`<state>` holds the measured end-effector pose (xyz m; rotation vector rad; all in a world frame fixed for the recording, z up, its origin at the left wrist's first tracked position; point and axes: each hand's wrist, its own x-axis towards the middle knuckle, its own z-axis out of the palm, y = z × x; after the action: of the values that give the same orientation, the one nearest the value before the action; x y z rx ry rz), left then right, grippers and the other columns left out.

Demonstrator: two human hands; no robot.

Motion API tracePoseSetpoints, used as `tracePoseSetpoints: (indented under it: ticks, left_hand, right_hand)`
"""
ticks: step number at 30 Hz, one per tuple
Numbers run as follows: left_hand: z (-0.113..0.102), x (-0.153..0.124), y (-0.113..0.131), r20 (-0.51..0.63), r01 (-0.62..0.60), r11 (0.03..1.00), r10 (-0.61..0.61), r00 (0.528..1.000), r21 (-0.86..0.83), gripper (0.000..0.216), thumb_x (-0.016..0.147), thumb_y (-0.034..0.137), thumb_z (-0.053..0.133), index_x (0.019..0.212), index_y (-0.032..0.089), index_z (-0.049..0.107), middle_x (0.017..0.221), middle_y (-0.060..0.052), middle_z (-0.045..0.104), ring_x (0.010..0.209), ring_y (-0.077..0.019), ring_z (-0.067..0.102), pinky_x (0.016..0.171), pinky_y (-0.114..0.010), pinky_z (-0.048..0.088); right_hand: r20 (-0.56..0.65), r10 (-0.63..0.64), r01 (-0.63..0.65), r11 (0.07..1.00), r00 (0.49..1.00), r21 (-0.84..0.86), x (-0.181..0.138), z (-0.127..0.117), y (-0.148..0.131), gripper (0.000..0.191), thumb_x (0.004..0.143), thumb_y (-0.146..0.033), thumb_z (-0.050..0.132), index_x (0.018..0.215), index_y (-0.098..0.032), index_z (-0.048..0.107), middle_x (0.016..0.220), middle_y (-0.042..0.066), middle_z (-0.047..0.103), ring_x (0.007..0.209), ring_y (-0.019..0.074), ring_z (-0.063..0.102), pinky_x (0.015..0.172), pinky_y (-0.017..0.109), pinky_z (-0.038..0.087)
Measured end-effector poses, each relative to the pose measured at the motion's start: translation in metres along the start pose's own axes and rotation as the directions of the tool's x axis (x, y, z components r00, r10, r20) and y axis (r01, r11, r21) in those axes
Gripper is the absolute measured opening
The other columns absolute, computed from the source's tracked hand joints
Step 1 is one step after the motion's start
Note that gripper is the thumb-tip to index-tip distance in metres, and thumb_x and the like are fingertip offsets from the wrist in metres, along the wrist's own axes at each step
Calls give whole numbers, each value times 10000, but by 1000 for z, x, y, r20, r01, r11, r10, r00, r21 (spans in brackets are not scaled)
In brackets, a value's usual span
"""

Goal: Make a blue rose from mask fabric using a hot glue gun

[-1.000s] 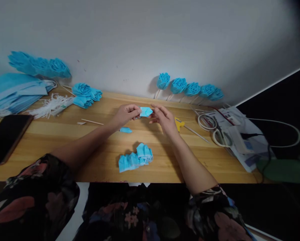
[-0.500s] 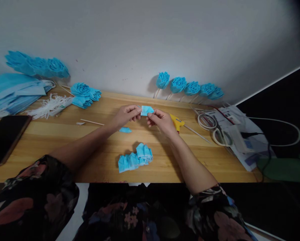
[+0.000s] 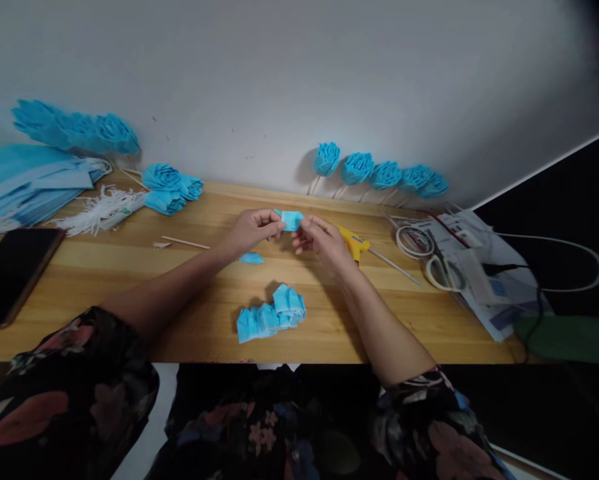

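Between both hands, above the wooden table, is a small folded blue piece (image 3: 292, 221) that looks like mask fabric. My left hand (image 3: 257, 230) pinches its left end between thumb and fingers. My right hand (image 3: 322, 241) pinches the right end, thumb on top. A pointed blue scrap (image 3: 252, 258) lies on the table below my left wrist. Nearer to me rests a cluster of folded blue pieces (image 3: 272, 313), pleated and joined in a row. Behind my right hand sits a yellow glue gun (image 3: 353, 245), partly hidden by that hand.
Several blue fabric flowers on sticks (image 3: 358, 168) lean against the wall. At left are more blue flowers (image 3: 164, 180), stacked blue masks (image 3: 34, 180), white ear loops (image 3: 99, 210) and a phone (image 3: 17, 277). Scissors (image 3: 445, 273), tape rolls (image 3: 414, 241) and papers lie at right; a thin stick (image 3: 185, 242) is mid-left.
The fingers of my right hand have shifted slightly over the right end of the blue piece, covering its tip more. Everything else stays in place.
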<state>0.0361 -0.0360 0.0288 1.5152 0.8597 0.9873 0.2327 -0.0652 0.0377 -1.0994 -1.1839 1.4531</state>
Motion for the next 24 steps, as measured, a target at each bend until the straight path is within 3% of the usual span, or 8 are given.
tracePoseSetpoints:
  ticks: [7,17,24]
  left_hand:
    - [2,-1,-3,-8,-39,993,40,999,107,282,792,426,724,688,186,617,641,16,559,602,-103,458,612,-261,345]
    - [3,-2,4,2,-15,997,14,1000,75,354,847,516,660,713,189,637,667,-9,629,622,-116,528,621,-253,431]
    - [2,0,1,-25,-13,1000,14,1000,13,240,759,394,746,748,183,631,654,19,610,608,-96,534,622,-235,437]
  right_hand:
    - [29,-101,103,992,994,-72,3,2,6,620,655,-499,912,1174,-270,660,944,0,705,818,162,628,574,238,582]
    - [31,-174,176,971,984,-159,6,-3,10,528,738,-446,818,1206,-250,671,925,-3,707,762,147,610,565,237,559]
    - [66,-137,146,978,988,-151,3,-2,5,514,706,-426,847,1166,-240,712,909,-8,725,693,124,609,563,237,558]
